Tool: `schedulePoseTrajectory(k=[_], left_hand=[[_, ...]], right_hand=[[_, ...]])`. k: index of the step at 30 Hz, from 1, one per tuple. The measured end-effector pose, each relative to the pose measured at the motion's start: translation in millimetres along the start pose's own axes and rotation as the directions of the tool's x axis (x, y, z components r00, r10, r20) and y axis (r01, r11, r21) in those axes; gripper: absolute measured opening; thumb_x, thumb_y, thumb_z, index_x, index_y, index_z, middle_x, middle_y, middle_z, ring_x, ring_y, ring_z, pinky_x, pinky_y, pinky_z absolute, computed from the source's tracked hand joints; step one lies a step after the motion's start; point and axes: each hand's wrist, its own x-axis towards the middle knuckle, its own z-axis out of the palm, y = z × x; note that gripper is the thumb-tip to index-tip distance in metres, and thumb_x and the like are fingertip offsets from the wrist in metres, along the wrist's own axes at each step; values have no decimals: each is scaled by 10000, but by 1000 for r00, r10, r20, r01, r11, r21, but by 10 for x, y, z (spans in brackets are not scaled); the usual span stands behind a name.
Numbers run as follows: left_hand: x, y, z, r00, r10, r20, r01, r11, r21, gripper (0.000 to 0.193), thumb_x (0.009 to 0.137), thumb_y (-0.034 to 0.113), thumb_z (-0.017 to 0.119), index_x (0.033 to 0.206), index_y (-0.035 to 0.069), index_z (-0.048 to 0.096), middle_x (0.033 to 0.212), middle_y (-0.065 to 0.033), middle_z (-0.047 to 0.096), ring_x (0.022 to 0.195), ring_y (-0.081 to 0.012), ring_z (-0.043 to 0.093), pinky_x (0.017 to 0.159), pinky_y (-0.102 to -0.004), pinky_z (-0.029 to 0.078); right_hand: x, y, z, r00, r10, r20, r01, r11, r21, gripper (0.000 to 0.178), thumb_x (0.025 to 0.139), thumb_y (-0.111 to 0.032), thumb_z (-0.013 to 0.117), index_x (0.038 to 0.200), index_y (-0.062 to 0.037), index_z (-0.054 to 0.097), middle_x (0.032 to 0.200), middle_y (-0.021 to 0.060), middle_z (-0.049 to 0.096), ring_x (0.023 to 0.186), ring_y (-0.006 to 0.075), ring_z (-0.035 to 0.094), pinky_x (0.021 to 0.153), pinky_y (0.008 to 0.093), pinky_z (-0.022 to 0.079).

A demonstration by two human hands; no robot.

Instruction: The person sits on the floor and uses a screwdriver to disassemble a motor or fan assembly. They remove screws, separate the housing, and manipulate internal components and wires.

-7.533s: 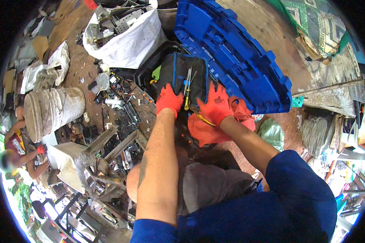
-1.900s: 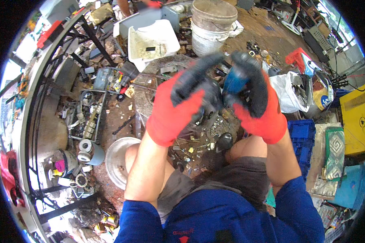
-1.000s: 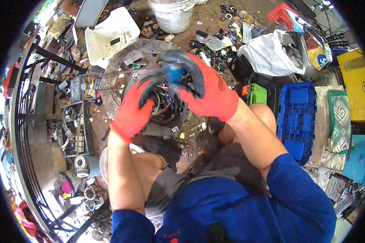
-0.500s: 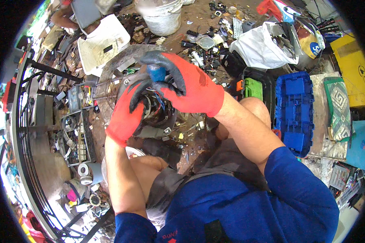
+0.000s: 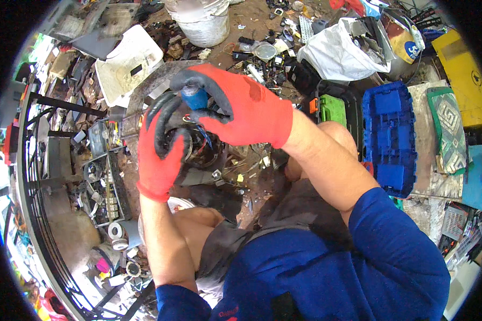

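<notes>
Head view: the left hand (image 5: 154, 151), nearest, on the near left side of the blue piece (image 5: 194, 98), has bent fingers and a thumb standing well apart; whether it grips anything I cannot tell. Wires (image 5: 208, 142) show just nearer than the blue piece. The right hand (image 5: 241, 104), right of it, pinches it between curled fingers and thumb. Well right of it stands the blue tray (image 5: 389, 140); beyond it, leftward, the white tub (image 5: 124, 75); farthest, the bucket (image 5: 202, 24).
</notes>
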Motion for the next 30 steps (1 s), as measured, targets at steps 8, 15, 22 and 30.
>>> schedulePoseTrajectory(k=[8, 15, 22, 30], left_hand=[[-71, -178, 178, 981, -97, 169, 87, 994, 66, 542, 853, 252, 689, 1322, 25, 537, 1244, -235, 596, 1149, -415, 553, 1002, -459, 427], [-3, -130, 191, 976, -74, 206, 59, 995, 80, 474, 867, 268, 639, 1283, 54, 566, 1120, -231, 644, 1100, -414, 573, 1020, -474, 401], [12, -253, 252, 978, -62, 200, 63, 998, 1, 428, 820, 241, 685, 1196, 70, 573, 1082, -228, 649, 1039, -431, 590, 887, -497, 477], [40, -260, 204, 969, -132, 211, 128, 991, 34, 434, 814, 233, 709, 1173, 21, 585, 1104, -238, 648, 1048, -426, 600, 889, -467, 487]], right_hand=[[549, -424, -340, 806, 234, 544, 28, 903, -429, 583, 806, -258, 680, 1312, -27, 505, 1034, 210, 672, 956, 378, 659, 831, 430, 529], [956, -474, -279, 483, 485, 729, 113, 791, -601, 388, 822, -310, 650, 1109, -56, 589, 940, 191, 676, 904, 384, 652, 793, 460, 518], [1101, -602, -264, 336, 340, 878, 249, 867, -431, 318, 784, -221, 615, 1074, -92, 606, 1042, 199, 660, 1022, 393, 623, 869, 473, 501], [1200, -1037, -108, 467, 635, 615, 275, 557, -784, 417, 881, -390, 566, 1141, -64, 583, 975, 215, 686, 946, 400, 655, 841, 469, 520]])
